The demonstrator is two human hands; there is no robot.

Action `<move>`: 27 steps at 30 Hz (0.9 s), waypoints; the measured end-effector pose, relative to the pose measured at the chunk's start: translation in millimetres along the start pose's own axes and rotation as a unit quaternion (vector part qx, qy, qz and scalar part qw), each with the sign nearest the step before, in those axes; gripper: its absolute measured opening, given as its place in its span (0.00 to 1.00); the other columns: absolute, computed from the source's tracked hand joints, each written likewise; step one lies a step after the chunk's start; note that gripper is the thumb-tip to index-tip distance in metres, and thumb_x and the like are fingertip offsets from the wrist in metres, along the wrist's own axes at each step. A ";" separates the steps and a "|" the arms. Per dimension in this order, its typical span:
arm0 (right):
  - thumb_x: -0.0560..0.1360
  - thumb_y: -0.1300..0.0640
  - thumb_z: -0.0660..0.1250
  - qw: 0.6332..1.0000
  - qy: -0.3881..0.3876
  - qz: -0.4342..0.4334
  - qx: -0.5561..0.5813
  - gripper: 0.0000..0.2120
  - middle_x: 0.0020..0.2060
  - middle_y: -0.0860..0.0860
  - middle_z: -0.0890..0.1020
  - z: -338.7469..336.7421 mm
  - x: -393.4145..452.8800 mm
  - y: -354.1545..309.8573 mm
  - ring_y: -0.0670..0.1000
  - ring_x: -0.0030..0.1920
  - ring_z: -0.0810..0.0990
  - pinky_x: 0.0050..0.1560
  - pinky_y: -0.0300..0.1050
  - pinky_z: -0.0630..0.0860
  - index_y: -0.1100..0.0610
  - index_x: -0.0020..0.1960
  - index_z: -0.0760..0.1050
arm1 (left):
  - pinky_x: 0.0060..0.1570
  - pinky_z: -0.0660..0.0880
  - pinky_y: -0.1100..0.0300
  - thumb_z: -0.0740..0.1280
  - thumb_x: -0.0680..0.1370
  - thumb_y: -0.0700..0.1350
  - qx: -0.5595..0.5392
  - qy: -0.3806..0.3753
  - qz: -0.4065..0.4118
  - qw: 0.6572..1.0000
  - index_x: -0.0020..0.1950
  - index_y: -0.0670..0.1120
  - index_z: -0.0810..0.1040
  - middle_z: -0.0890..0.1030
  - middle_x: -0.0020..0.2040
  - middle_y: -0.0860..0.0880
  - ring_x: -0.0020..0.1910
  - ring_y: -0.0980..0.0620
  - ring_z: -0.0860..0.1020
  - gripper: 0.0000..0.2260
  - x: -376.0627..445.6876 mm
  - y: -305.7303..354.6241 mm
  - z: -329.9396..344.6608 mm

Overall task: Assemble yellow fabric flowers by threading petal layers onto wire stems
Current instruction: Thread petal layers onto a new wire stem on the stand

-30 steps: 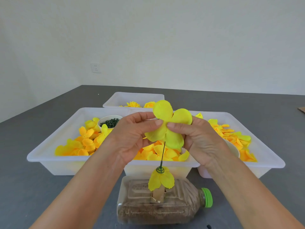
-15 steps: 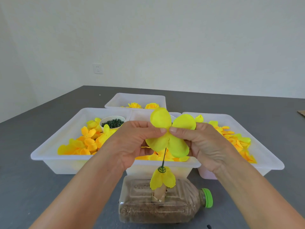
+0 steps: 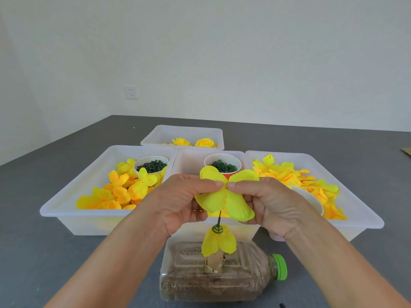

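**Petal layer held over stem; grip unchanged**

Nearest, bottle [image 3: 222,276] lies sideways, wire stem [image 3: 219,221] rising from it. Above, left hand [image 3: 180,203] and right hand [image 3: 271,203] pinch petal layer [image 3: 224,196], as before. Trays [image 3: 66,210] beyond; bare table [image 3: 33,252] flanks both sides.

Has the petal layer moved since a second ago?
Yes: the petal layer has come down the wire stem, nearer the green ring above the bottle.

The top of the green wire stem [image 3: 219,220] is hidden behind the yellow petal layer [image 3: 224,197]. Right of that layer, the right hand [image 3: 270,204] covers most of a white bowl [image 3: 311,200]. Both forearms are cut off by the bottom edge.
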State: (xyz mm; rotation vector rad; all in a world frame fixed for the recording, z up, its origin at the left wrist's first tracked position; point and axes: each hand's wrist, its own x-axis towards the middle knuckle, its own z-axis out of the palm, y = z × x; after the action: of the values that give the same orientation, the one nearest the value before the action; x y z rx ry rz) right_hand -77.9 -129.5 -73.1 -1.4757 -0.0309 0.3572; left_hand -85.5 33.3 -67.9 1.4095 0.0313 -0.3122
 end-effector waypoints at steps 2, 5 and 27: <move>0.69 0.58 0.70 1.000 0.001 0.004 -0.010 0.05 0.36 0.53 0.83 -0.3 1.8 -3.1 0.48 0.31 0.80 0.31 0.39 0.74 0.56 0.45 0.80 | 0.23 0.71 0.66 0.72 0.66 0.42 -0.013 0.004 -0.008 1.000 0.36 0.44 0.80 0.79 0.29 0.48 0.24 0.54 0.74 0.02 2.4 0.4 0.7; 0.69 0.59 0.70 1.000 0.000 0.014 -0.014 0.03 0.33 0.52 0.83 -0.2 4.9 -6.0 0.48 0.29 0.80 0.29 0.38 0.73 0.56 0.43 0.79 | 0.23 0.71 0.65 0.69 0.72 0.40 -0.022 0.006 -0.021 1.000 0.39 0.44 0.79 0.78 0.29 0.49 0.24 0.54 0.74 0.02 3.9 -0.7 0.8; 0.71 0.63 0.68 0.999 -0.018 0.028 0.004 0.07 0.36 0.56 0.84 2.3 5.6 -0.3 0.51 0.31 0.82 0.33 0.43 0.78 0.61 0.49 0.79 | 0.24 0.72 0.65 0.69 0.72 0.36 -0.011 -0.014 -0.033 0.999 0.43 0.43 0.77 0.76 0.27 0.48 0.22 0.55 0.73 0.03 0.1 -10.3 2.0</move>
State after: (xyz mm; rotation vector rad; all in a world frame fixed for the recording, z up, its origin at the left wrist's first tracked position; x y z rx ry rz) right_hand -73.1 -125.8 -73.7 -1.4640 -0.0158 0.4289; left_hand -88.2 30.1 -77.5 1.3846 0.0576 -0.3861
